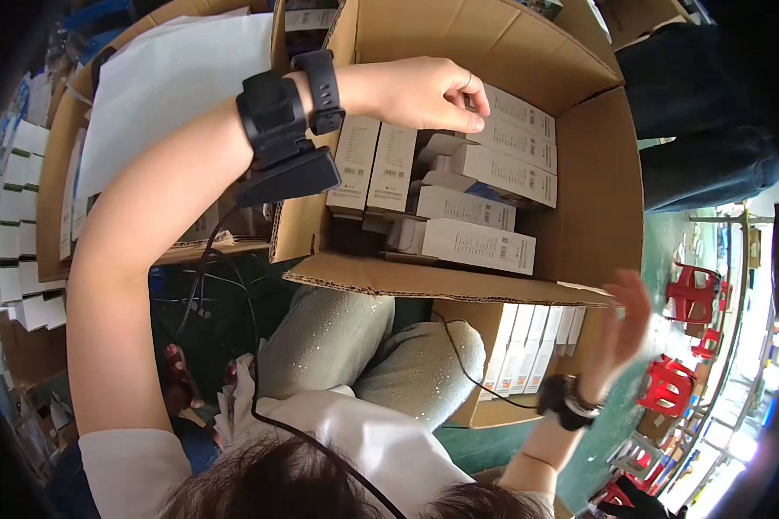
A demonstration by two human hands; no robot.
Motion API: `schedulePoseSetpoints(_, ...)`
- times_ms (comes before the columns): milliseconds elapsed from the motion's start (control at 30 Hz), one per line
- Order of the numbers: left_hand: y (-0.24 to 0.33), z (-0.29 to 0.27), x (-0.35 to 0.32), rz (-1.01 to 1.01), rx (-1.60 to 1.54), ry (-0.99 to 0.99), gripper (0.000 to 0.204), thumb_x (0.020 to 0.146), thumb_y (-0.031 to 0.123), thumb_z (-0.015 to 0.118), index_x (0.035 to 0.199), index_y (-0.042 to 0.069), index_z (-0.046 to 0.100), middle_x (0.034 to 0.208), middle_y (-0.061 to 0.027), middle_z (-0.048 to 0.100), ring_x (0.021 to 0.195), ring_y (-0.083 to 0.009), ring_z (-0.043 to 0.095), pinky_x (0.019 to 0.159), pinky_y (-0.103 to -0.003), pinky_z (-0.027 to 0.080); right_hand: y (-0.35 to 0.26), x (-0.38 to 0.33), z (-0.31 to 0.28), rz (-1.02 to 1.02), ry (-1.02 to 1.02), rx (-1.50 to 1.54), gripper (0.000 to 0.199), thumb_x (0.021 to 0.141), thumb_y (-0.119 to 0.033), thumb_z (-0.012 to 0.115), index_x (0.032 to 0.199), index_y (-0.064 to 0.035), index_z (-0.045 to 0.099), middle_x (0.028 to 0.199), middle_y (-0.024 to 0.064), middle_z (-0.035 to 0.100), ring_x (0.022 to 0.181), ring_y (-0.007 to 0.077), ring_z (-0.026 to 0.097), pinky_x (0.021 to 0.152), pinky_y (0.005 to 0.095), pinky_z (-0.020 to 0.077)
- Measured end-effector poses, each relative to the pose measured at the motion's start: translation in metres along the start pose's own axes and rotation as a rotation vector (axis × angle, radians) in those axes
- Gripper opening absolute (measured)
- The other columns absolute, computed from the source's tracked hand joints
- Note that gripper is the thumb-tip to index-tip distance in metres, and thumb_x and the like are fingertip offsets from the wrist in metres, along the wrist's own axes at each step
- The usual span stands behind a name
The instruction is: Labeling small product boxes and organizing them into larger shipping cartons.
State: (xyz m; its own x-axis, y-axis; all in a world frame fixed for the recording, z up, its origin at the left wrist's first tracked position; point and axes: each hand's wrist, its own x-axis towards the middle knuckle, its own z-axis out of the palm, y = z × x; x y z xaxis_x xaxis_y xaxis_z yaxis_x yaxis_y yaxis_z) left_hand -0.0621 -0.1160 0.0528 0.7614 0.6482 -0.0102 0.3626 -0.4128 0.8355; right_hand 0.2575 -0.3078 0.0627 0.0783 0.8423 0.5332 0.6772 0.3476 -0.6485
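My left hand (428, 91) reaches over the open cardboard carton (597, 173). Its fingers curl loosely, the thumb a little apart from them, and nothing shows between them. Below the fingertips, slim white printed boxes (512, 177) lie in rows inside the carton. A few boxes in the middle, such as a white box (480, 244), have end flaps standing out. Outside the carton's near right corner, my right hand (625, 324) is raised, somewhat blurred, with its fingers stretched out and nothing visible in it. Whether it touches the carton's near flap (459, 287) I cannot tell.
A second carton (463, 417) with upright white boxes stands lower, by my knees. Another carton on the left carries a white sheet (182, 86). A black cable (253, 363) runs across my lap. Red stools (666, 385) and a person's dark trousers (710, 121) are at right.
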Motion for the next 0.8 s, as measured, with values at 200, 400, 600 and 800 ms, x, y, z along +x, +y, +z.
schedulePoseSetpoints(200,0.034,-0.015,-0.007,-0.193,-0.165,-0.033,0.036,0.089,0.030,0.057,0.111,0.002,0.057,0.089,-0.0029,0.062,0.084,-0.0086,0.057,0.078,-0.025,0.045,-0.057,0.117,-0.039,-0.067,-0.507,-0.286,0.033,0.089,-0.016,0.053,0.120,-0.0035,0.053,0.096,0.0062,0.061,0.086,0.0120,0.057,0.074,0.0259,0.0451)
schedulePoseSetpoints(400,0.071,0.000,0.014,0.092,-0.354,0.153,0.037,0.086,0.033,0.053,0.102,0.000,0.060,0.090,-0.0078,0.064,0.082,-0.0149,0.059,0.074,-0.029,0.046,-0.044,0.198,0.055,-0.164,-1.002,-0.158,0.034,0.091,-0.015,0.052,0.124,-0.0064,0.050,0.094,0.0040,0.061,0.085,0.0107,0.057,0.073,0.0252,0.0468)
schedulePoseSetpoints(600,-0.006,0.031,0.047,0.144,-0.169,0.426,0.038,0.080,0.032,0.057,0.098,-0.002,0.059,0.089,-0.0100,0.062,0.085,-0.0187,0.059,0.078,-0.031,0.046,-0.005,0.191,0.155,-0.099,-1.509,-0.466,0.042,0.084,-0.016,0.062,0.122,-0.0063,0.051,0.086,0.0058,0.063,0.079,0.0134,0.060,0.072,0.0270,0.0488)
schedulePoseSetpoints(800,0.009,0.027,0.043,0.293,-0.331,0.729,0.016,0.078,0.012,0.055,0.073,-0.003,0.055,0.070,-0.0179,0.056,0.067,-0.0250,0.055,0.062,-0.035,0.044,0.049,0.137,0.206,-0.081,-1.919,-0.476,0.047,0.075,-0.021,0.070,0.119,-0.0092,0.055,0.089,0.0090,0.063,0.079,0.0193,0.061,0.076,0.0303,0.0488)
